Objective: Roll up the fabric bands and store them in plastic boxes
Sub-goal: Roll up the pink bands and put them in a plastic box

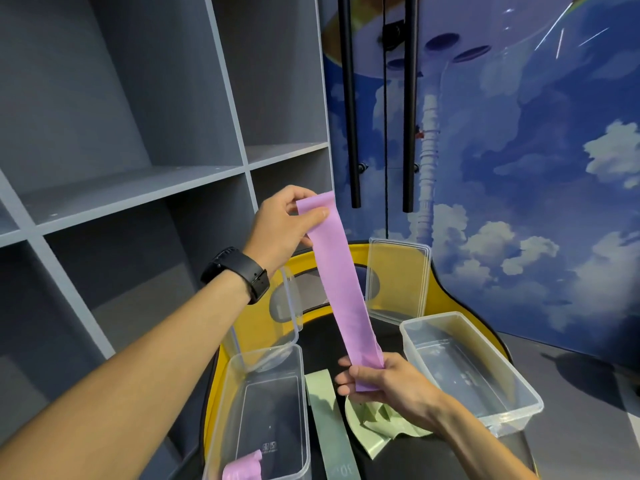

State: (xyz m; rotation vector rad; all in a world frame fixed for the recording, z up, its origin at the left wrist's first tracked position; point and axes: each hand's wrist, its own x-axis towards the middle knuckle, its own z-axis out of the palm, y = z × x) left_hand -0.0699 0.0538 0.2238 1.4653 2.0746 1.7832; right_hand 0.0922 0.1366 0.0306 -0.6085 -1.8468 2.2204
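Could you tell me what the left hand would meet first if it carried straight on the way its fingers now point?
Probably the black door handle behind the pink band pinched by the left hand, though depth is unclear.

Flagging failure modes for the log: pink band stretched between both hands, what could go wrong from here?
1. The left hand pinches only the top corner of the pink band; it could slip free.
2. Rolling downward, the right hand may snag the green bands beneath it.
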